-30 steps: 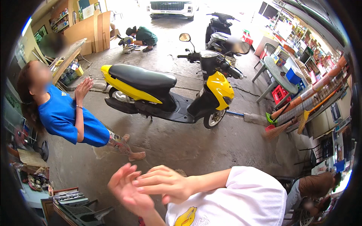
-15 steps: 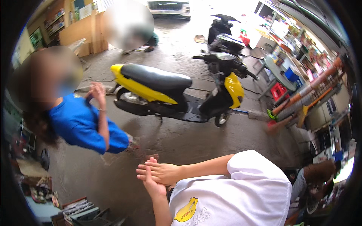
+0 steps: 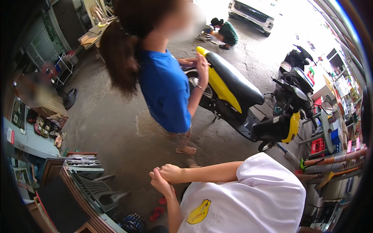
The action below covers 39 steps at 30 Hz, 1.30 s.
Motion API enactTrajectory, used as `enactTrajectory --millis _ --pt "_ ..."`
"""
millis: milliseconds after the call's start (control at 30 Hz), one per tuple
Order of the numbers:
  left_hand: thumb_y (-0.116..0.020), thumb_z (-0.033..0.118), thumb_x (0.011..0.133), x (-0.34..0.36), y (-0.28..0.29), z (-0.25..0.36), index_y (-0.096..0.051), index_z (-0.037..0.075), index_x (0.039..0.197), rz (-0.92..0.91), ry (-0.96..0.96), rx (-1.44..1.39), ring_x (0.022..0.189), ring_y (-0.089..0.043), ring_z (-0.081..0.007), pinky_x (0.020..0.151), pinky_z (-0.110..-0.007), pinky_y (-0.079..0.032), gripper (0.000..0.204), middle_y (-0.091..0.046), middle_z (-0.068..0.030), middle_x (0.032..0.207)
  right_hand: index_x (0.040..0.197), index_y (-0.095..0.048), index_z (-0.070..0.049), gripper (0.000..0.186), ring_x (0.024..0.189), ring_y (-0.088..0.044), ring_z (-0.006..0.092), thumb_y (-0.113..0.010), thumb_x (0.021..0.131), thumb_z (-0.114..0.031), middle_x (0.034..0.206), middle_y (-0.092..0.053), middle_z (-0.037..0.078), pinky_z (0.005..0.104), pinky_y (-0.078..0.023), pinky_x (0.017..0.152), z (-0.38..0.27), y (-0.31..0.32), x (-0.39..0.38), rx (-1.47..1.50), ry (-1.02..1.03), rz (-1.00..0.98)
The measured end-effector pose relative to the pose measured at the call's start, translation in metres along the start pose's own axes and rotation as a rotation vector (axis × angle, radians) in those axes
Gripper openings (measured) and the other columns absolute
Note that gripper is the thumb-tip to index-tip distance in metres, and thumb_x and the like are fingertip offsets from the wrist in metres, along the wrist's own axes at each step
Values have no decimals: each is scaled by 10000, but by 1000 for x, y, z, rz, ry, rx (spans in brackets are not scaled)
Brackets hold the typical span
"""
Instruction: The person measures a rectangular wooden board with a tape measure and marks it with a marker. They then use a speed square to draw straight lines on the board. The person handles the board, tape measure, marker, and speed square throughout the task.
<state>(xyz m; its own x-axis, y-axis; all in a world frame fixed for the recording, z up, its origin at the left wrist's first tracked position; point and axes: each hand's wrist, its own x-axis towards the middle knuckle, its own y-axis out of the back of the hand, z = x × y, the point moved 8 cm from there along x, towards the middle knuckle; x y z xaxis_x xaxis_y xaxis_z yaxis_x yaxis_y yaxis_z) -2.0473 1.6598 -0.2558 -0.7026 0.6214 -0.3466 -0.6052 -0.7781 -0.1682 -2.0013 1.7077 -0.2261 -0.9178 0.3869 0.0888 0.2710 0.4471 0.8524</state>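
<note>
My right hand (image 3: 171, 173) and my left hand (image 3: 160, 184) are clasped together in front of my white shirt (image 3: 248, 194). The right hand's fingers are curled over the left hand, and the left hand is closed against it with its thumb up. No object shows between them. Just beyond, a person in a blue T-shirt (image 3: 165, 91) stands barefoot with both hands (image 3: 201, 70) together at chest height. Behind that person stands a yellow and black scooter (image 3: 233, 93).
Dark scooters (image 3: 297, 73) and a red crate (image 3: 318, 146) are at the right. A person in green (image 3: 228, 33) squats at the back, near a white vehicle (image 3: 252, 15). Green plastic chairs (image 3: 95, 184) and stacked frames (image 3: 70, 194) stand lower left, with red footwear (image 3: 157, 213) nearby.
The view has turned left, so the scooter and the person in blue appear farther right. My hands went from flat, palm against palm with fingers stretched, to clasped with fingers curled.
</note>
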Motion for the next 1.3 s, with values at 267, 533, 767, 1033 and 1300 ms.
enactTrajectory --millis 267,533,767,1033,1300 --pt "-559 172 1004 54 35 42 -708 -53 918 11 -829 847 860 -691 -333 673 -416 -530 284 -710 -214 966 1033 -599 -25 260 810 -686 268 -683 837 -173 946 -687 124 386 -554 659 41 -45 95 1094 -134 -387" --pt "-230 487 1070 204 -45 42 -151 44 1583 -135 -415 483 1536 -52 -296 1223 -409 -58 682 -137 -159 1654 1507 -333 -43 701 1354 -451 200 -304 1047 -572 1505 -434 108 352 -318 1161 118 -48 212 1959 -629 -179" --pt "-270 488 1060 351 -70 33 -155 19 1575 -264 -179 83 1532 -91 -326 1224 -427 -76 706 -128 -177 1652 1538 -277 -31 693 1479 -274 275 -299 1056 -529 1572 -348 153 409 -153 1224 181 -38 285 1520 -517 209" --pt "-366 601 977 466 -156 30 -346 31 1474 -1026 253 -844 1355 -395 -317 1124 -451 -319 757 -384 -173 1502 1481 -401 -43 675 1474 -277 346 -373 1021 -537 1516 -399 235 444 -188 1211 236 3 381 193 -295 453" --pt "-376 731 935 541 -154 70 -561 50 1278 -804 995 -303 1227 -561 -285 1057 -459 -431 785 -605 -121 1291 927 -704 -55 416 980 -661 358 -479 990 -399 944 -715 164 467 -495 854 306 61 453 185 -544 276"
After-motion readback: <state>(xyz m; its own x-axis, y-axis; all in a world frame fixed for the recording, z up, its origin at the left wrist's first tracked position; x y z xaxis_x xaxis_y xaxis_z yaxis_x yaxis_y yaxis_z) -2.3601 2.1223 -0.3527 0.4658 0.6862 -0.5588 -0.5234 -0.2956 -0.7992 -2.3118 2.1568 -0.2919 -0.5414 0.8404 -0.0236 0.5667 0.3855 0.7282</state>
